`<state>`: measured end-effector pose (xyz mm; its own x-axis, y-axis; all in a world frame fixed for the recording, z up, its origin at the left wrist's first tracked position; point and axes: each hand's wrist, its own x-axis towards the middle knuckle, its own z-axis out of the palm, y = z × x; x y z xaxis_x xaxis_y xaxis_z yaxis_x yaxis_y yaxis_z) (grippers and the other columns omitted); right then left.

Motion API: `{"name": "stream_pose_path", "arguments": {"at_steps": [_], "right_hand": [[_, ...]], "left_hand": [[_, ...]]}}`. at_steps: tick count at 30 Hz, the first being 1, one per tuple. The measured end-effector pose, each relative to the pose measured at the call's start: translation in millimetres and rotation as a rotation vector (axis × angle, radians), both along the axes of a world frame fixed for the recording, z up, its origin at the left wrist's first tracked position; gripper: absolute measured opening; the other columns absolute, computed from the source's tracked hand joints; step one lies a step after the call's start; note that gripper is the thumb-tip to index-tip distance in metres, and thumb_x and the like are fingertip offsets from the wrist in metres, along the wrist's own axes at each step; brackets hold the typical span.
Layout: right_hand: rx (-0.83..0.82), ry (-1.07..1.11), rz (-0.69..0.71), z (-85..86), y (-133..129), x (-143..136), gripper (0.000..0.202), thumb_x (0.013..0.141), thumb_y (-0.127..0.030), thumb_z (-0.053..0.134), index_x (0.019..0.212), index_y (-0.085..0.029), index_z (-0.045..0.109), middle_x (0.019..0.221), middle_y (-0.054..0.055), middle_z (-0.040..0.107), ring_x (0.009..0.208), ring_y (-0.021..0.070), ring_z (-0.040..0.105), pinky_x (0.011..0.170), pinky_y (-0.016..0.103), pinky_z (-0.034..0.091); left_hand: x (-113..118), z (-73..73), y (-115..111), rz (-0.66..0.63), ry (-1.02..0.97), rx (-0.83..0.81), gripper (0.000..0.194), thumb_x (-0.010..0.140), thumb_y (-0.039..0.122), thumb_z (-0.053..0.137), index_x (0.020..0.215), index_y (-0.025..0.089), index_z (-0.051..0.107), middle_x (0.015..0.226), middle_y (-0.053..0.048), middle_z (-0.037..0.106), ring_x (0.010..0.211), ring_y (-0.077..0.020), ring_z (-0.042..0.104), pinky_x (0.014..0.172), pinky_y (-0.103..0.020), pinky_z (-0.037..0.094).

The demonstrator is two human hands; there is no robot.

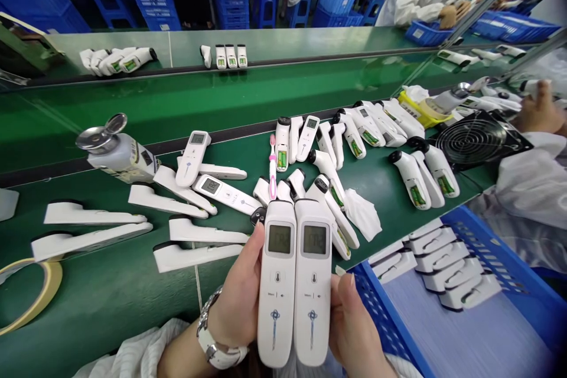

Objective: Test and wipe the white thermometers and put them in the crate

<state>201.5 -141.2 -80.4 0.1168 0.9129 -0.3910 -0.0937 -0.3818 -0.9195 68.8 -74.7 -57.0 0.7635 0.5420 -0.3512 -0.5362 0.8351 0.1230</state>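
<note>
Two white infrared thermometers stand side by side, touching, screens facing me. My left hand (239, 295) grips the left thermometer (276, 283) along its edge, thumb beside the screen. Around the right thermometer (312, 283), my right hand (357, 319) is closed at the lower right edge. Both screens show faint dark digits. Just beyond them a pink and white toothbrush (272, 168) lies among more thermometers, several with green batteries showing. Left of my hands, white thermometers (93, 237) lie on their sides on the green table (110, 289).
A blue crate (398, 331) holding thermometers sits at the lower right. Tape roll (48, 289) lies left, a metal-topped bottle (119, 153) behind it. A black fan (473, 139), yellow basket (423, 112) and a person's hand (543, 112) are at right. Other people are beyond the belt.
</note>
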Motion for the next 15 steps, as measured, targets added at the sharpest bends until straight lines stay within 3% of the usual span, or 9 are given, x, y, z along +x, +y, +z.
{"name": "stream_pose_path", "arguments": {"at_steps": [4, 12, 15], "right_hand": [[-0.045, 0.038, 0.018, 0.2, -0.6, 1.0, 0.071, 0.079, -0.074, 0.03, 0.091, -0.016, 0.069, 0.078, 0.009, 0.07, 0.079, 0.0261, 0.063, 0.072, 0.037, 0.051], [-0.063, 0.065, -0.016, 0.4, -2.1, -0.3, 0.069, 0.081, -0.071, 0.031, 0.094, -0.016, 0.07, 0.08, 0.011, 0.071, 0.084, 0.0282, 0.064, 0.074, 0.04, 0.053], [-0.034, 0.078, 0.016, 9.1, 3.1, -3.4, 0.057, 0.08, -0.066, 0.044, 0.098, -0.018, 0.069, 0.089, 0.01, 0.072, 0.088, 0.028, 0.065, 0.075, 0.038, 0.053]], "left_hand": [[0.5, -3.5, 1.0, -0.011, -0.071, -0.012, 0.066, 0.083, 0.062, 0.035, 0.108, 0.008, 0.063, 0.093, -0.016, 0.07, 0.105, -0.0328, 0.057, 0.096, -0.047, 0.036], [0.4, -5.0, 2.5, -0.009, -0.089, -0.001, 0.066, 0.085, 0.061, 0.03, 0.107, 0.008, 0.064, 0.094, -0.015, 0.069, 0.103, -0.0311, 0.059, 0.096, -0.045, 0.036], [1.0, -6.2, 2.9, 0.001, -0.029, -0.007, 0.065, 0.085, 0.06, 0.033, 0.106, 0.007, 0.063, 0.094, -0.015, 0.07, 0.098, -0.0302, 0.061, 0.093, -0.044, 0.039]]}}
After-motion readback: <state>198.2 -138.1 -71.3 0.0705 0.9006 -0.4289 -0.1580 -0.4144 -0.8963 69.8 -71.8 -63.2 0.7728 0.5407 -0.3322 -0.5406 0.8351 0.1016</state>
